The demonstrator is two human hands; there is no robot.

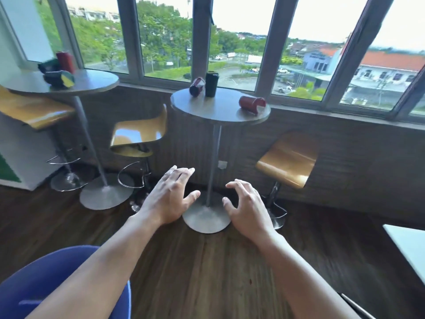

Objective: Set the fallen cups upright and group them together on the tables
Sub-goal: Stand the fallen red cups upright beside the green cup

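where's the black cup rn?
Head view: the black cup stands upright at the back of the middle round table, by the window, just right of a tipped red cup.

Dark wood plank floor (195,272). Round grey pedestal table (218,116) stands centre, against a grey textured low wall (322,143). Above that wall, a run of grey-framed windows (271,42), daylight, trees and orange roofs outside. Tan bar stool (138,134) left of the table, another stool (287,160) right. Second round table (92,84) further left. Blue seat (46,284) nearest the camera.
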